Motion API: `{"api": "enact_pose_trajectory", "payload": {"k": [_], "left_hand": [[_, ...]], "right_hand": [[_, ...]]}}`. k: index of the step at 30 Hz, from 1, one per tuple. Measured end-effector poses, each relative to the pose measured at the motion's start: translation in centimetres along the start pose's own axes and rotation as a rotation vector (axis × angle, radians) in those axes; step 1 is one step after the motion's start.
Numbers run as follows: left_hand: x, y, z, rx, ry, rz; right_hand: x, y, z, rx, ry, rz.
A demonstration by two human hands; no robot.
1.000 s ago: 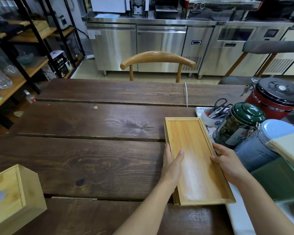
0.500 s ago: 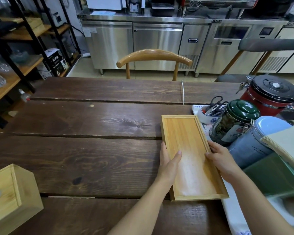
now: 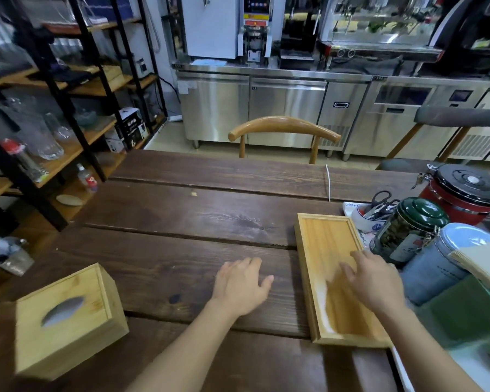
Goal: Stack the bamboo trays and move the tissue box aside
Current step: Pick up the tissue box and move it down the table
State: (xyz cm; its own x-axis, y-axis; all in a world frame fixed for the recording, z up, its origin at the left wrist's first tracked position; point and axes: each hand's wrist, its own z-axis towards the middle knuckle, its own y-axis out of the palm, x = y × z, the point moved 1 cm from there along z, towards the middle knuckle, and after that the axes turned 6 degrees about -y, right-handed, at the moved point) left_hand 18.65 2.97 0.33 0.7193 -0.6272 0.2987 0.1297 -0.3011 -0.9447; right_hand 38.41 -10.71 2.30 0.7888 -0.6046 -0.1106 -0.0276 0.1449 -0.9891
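A stack of light bamboo trays point(image 3: 327, 244) lies lengthwise on the dark wooden table point(image 3: 181, 222), right of centre. My right hand point(image 3: 375, 278) hovers over the tray's near half, fingers spread, holding nothing. My left hand point(image 3: 241, 284) is open, palm down over the table just left of the tray, apart from it. A bamboo tissue box point(image 3: 65, 321) with an oval slot on top stands at the near left of the table, well left of my left hand.
Right of the tray crowd a green tin point(image 3: 408, 230), a red canister with a black lid point(image 3: 464, 193), a blue jar point(image 3: 441, 258) and a bowl of scissors point(image 3: 371, 213). A wooden chair point(image 3: 283, 131) stands at the table's far side. Shelving point(image 3: 54, 108) runs along the left.
Both hands have let go of the tray's long sides. My left hand has moved left off the tray; my right hand now sits over it. The view has swung left and up.
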Motion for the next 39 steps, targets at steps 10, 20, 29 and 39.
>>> {"api": "enact_pose_trajectory", "payload": {"k": [10, 20, 29, 39], "left_hand": [[-13.5, -7.1, -8.4, 0.153, -0.252, 0.108], [-25.1, -9.0, -17.3, 0.222, -0.447, 0.120], [-28.8, -6.8, -19.3, 0.148, -0.554, -0.107], [-28.3, -4.7, -17.6, 0.028, -0.752, -1.117]], "right_hand": [[-17.4, -0.3, -2.3, -0.147, -0.380, 0.044], [-34.4, 0.5, -7.7, -0.241, -0.651, 0.084], [-39.1, 2.5, -9.9, -0.356, -0.519, 0.212], [-39.1, 3.4, -8.9, -0.530, -0.225, 0.464]]}}
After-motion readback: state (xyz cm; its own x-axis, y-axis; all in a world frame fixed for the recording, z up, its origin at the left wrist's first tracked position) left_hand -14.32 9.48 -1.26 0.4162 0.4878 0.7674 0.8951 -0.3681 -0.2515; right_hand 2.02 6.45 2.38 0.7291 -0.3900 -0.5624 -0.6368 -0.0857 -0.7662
